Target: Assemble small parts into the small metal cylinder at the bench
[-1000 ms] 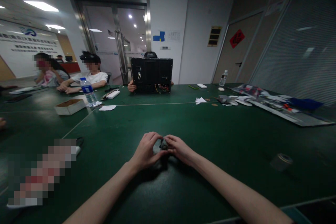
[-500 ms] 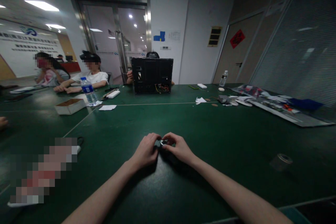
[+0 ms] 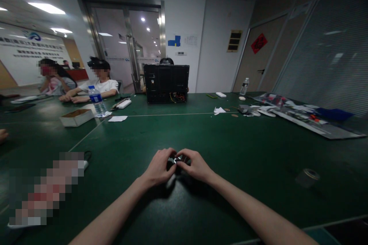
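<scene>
In the head view, my left hand (image 3: pixel 160 166) and my right hand (image 3: pixel 196 165) meet low over the green table (image 3: pixel 230 141). Between their fingertips is a small dark object with a white ring-like part (image 3: pixel 176 160). Thumb and fingers of each hand are curled in on it from opposite sides. Most of it is hidden by the fingers, and its kind cannot be made out.
A grey roll or can (image 3: pixel 307 178) stands at the right. Ahead are a black computer case (image 3: pixel 166 82), a water bottle (image 3: pixel 97 101) and an open box (image 3: pixel 77 117). Papers and parts (image 3: pixel 304 116) lie far right. Other people sit across the table.
My left thumb and fingers have closed in on the small object, which has shifted slightly left and down. Behind the computer case, another person's hand has dropped out of sight.
</scene>
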{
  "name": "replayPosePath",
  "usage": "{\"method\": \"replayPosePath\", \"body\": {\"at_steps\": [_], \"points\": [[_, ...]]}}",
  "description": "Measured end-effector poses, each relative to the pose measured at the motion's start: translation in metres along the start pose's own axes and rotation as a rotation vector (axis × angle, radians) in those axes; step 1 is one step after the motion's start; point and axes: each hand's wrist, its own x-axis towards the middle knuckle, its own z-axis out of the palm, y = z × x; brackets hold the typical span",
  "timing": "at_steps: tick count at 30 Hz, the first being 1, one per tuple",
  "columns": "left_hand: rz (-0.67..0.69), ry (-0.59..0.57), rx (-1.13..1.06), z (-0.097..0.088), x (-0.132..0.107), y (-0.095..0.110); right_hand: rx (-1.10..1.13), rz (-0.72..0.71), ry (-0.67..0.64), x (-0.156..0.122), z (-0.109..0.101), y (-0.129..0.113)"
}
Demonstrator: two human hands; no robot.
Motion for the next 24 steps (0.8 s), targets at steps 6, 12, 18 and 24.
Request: {"method": "replayPosePath", "body": {"at_steps": [6,12,18,24], "points": [[0.026,-0.018,0.018,0.0017,0.001,0.0014,-0.011,-0.054,0.01,0.0004,0.0006,-0.003],[0.043,-0.033,0.04,0.0058,0.0018,-0.0034,-0.024,-0.084,0.001,-0.0002,0.001,-0.0011],[0.067,-0.026,0.038,0.007,0.0014,-0.0048,-0.029,-0.11,-0.008,0.0003,0.0011,0.0004],[0.06,-0.012,0.031,0.0091,0.0017,-0.0077,-0.042,-0.096,-0.011,0.0004,0.0006,0.0001]]}}
